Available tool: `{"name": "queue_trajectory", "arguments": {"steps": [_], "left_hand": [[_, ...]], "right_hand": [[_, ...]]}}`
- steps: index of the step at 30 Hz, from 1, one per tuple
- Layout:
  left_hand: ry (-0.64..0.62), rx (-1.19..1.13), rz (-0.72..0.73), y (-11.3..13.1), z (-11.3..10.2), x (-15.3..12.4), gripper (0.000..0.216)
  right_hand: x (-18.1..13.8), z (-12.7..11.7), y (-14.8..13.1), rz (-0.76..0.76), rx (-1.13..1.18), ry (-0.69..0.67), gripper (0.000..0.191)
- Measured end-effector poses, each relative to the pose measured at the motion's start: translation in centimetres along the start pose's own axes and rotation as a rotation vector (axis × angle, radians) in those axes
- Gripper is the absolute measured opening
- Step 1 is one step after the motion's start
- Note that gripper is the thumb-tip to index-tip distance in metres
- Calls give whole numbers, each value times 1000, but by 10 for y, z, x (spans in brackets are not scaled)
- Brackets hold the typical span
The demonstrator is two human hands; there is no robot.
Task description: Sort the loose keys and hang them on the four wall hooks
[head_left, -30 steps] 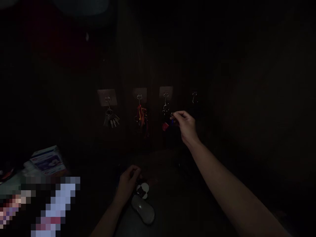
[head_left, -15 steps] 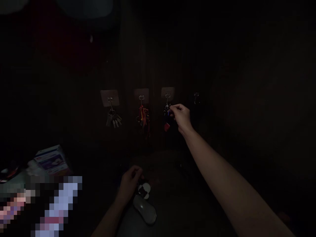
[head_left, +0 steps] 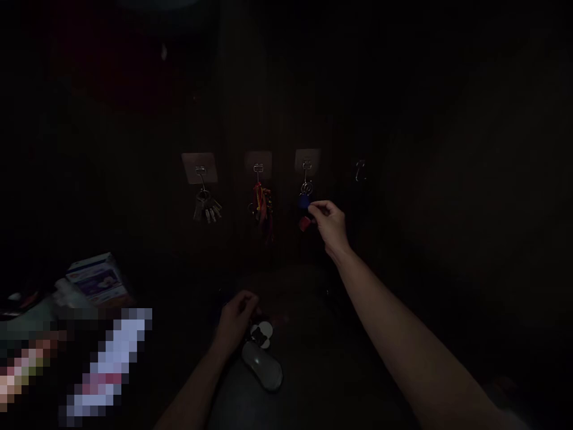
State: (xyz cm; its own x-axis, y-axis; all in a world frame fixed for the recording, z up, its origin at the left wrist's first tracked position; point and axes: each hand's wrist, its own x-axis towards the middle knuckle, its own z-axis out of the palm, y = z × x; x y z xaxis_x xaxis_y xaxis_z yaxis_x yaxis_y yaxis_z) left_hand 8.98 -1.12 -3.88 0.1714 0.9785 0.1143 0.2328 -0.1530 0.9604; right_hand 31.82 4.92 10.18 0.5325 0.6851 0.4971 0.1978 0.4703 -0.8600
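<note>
My right hand (head_left: 329, 226) is raised to a wall hook, its fingertips at a bunch hanging there (head_left: 305, 190). That bunch has a metal ring, a blue tag (head_left: 304, 202) and a red tag (head_left: 305, 224), and the fingers are right beside the red tag. Whether they grip it is hard to tell in the dark. Down on the dark desk, my left hand (head_left: 237, 322) rests curled next to a round white-and-black object (head_left: 262, 334). Just below that object lies a white computer mouse (head_left: 262, 367).
Along the dark wall run several adhesive hooks. One holds metal keys (head_left: 206, 208), another colourful ribbons (head_left: 262, 206), and the rightmost hook (head_left: 360, 171) hangs bare. A printed box (head_left: 98, 278) stands at the desk's left, with a pixelated patch (head_left: 107, 364) below it.
My right hand has dropped slightly and moved off the ring, so the blue tag now shows. The view has tilted a little, shifting the hooks upward in the picture.
</note>
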Motion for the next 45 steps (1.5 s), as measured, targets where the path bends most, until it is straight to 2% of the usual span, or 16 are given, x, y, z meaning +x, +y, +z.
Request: {"name": "queue_trajectory", "arguments": {"steps": [8,17,21,25,29,33,36,39,45], "left_hand": [[31,-1,18,-3,-1,-1,29],[179,-95,52,-11,-7,1,25],[235,-91,85,-15,-13,3,21],[317,-68,102,-14,-23,4,21],[401,-30,91,-10,-33,6,21],[424,36,62,-7,-41,6,21],[388,97,31,-6,-45,6,23],[300,196,65,-6,-46,5,21],[12,383,217,-12,-44,2,24]], "right_hand": [[-42,-20,23,64,-89,-106,19],[-88,-29,58,160,-130,-283,18],[-106,-30,72,153,-188,-452,15],[-119,-30,75,78,-311,-703,14],[-130,-26,71,-47,-393,-930,14],[-139,-22,68,-195,-475,-1091,16],[-142,-22,69,-215,-538,-1145,20],[-141,-24,70,-209,-574,-1134,19],[-129,-29,75,-199,-722,-1028,16]]}}
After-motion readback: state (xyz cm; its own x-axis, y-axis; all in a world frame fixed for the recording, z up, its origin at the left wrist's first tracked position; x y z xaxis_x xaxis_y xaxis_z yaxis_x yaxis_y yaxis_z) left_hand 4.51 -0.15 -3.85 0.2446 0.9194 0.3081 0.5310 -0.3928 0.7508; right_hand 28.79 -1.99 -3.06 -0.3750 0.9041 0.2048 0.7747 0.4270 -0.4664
